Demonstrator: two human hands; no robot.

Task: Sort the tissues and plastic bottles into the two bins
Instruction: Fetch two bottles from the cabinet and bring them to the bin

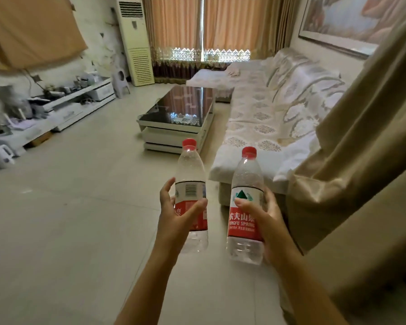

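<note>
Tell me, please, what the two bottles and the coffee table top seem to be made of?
Left bottle and right bottle: clear thin plastic, see-through walls, red plastic caps, glossy printed labels. Coffee table top: probably dark glass, since it mirrors the curtains; polished stone remains possible.

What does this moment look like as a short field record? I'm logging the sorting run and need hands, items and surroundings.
left hand: grips left bottle, upright, red cap
right hand: grips right bottle, upright, red cap
bottle contents: both look empty
bins: none in view
tissues: none in view
ahead: coffee table, sofa
right edge: curtain
</note>
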